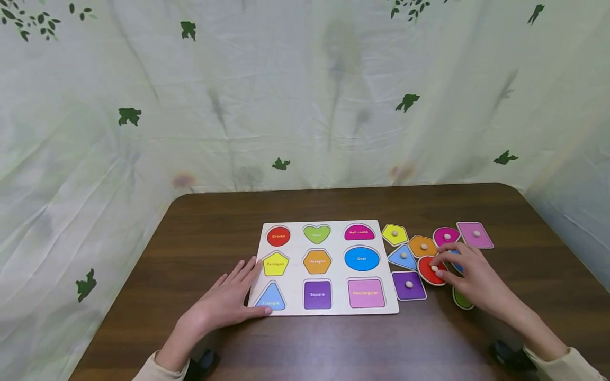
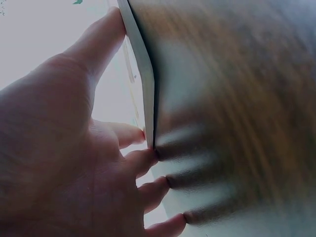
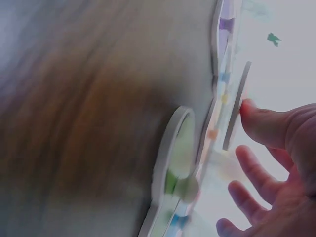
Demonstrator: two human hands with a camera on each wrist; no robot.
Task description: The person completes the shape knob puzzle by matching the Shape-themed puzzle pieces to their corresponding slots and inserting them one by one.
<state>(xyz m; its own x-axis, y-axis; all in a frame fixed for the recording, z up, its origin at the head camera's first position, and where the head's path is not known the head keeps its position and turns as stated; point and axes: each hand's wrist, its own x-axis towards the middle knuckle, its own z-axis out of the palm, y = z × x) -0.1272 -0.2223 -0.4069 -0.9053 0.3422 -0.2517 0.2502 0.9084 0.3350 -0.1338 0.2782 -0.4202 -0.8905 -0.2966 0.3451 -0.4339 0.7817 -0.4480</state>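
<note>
A white shape puzzle board (image 1: 294,275) lies on the table, printed with several coloured, labelled shapes. My left hand (image 1: 224,301) rests at its left side, fingers spread along the edge and thumb on the lower left corner. With thumb and fingertips, my right hand (image 1: 474,278) pinches the knob of a red circular piece (image 1: 426,266). In the right wrist view that disc (image 3: 236,111) is seen edge-on, raised above the other pieces. Below the hand are a green piece (image 1: 461,300) and a blue piece (image 1: 455,255), both partly hidden.
Right of the board lie a yellow pentagon (image 1: 389,237), blue triangle (image 1: 399,259), orange hexagon (image 1: 418,244), purple square (image 1: 416,291), magenta half round (image 1: 440,234) and pink rectangle (image 1: 483,241), all knobbed. A leaf-patterned cloth (image 1: 305,106) hangs behind the brown table (image 1: 333,349).
</note>
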